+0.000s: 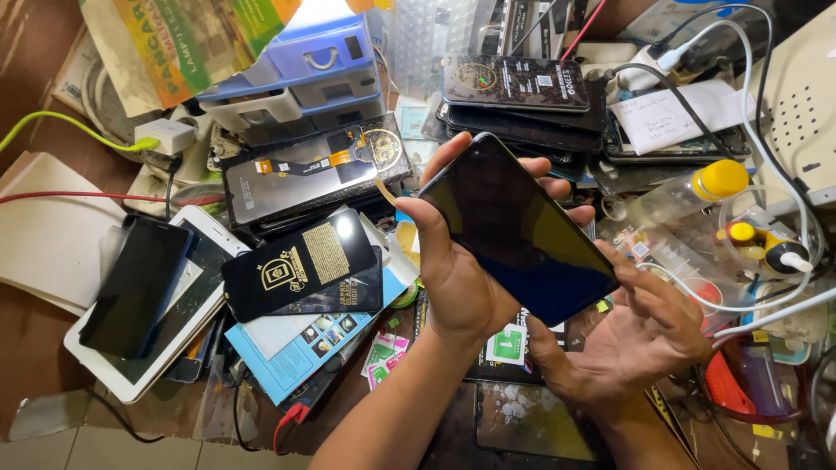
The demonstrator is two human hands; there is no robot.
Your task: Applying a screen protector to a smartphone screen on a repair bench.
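Observation:
A black smartphone (518, 231) with a dark screen is held tilted above a cluttered workbench. My left hand (453, 274) grips its left edge, with the thumb on the near side and the fingers curled behind the top. My right hand (631, 335) lies palm up under the phone's lower right corner and touches that edge with its fingertips. A thin yellowish strip (384, 191) sticks out by the left thumb.
Spare phone screens (305, 174) and a stack of black phones (514, 100) lie behind. A white tablet (165, 305) with a dark phone on it sits left. A yellow-capped bottle (692, 191), white cables (775, 165), and a black flat packet (300, 274) crowd the bench.

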